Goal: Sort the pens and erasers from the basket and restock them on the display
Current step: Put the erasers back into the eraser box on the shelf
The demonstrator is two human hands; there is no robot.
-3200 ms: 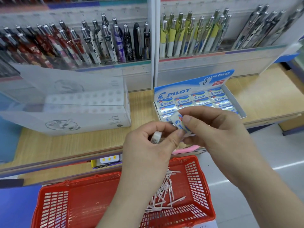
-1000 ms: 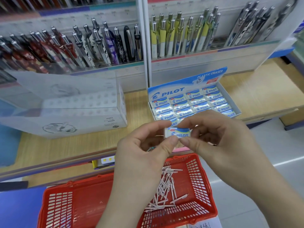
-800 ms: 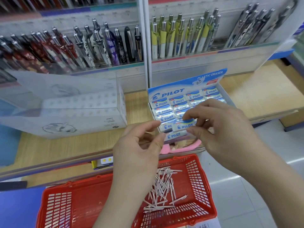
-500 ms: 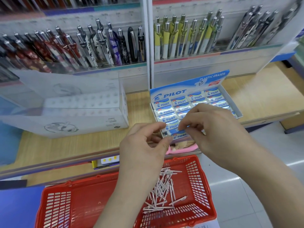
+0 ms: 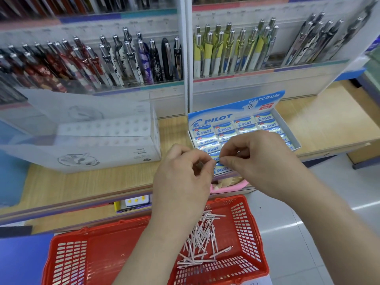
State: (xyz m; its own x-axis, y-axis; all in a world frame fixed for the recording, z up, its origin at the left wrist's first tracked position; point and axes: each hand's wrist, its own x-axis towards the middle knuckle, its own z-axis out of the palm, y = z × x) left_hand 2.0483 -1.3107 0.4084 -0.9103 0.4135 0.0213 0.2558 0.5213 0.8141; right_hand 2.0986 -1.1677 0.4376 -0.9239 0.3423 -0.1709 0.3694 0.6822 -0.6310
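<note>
A red basket (image 5: 255, 233) sits low in front of me with several thin white-pink pens (image 5: 201, 239) lying in it. On the wooden shelf stands an open blue-and-white Pilot eraser box (image 5: 287, 128), filled with rows of wrapped erasers. My right hand (image 5: 259, 161) hovers over the box's front left corner, thumb and forefinger pinched on the edge of a front-row eraser (image 5: 221, 170). My left hand (image 5: 185, 173) is right beside it, fingers curled in. Whether anything lies inside that curl is hidden.
A white carton with a clear lid (image 5: 102, 149) stands on the shelf (image 5: 329, 120) left of the eraser box. Racks of upright pens (image 5: 123, 62) line the back wall. A pink object (image 5: 230, 187) sits at the shelf's front edge, under my hands.
Both hands held one eraser together above the box. The right hand then carried it down into the front row, and the left hand's fingers curled shut.
</note>
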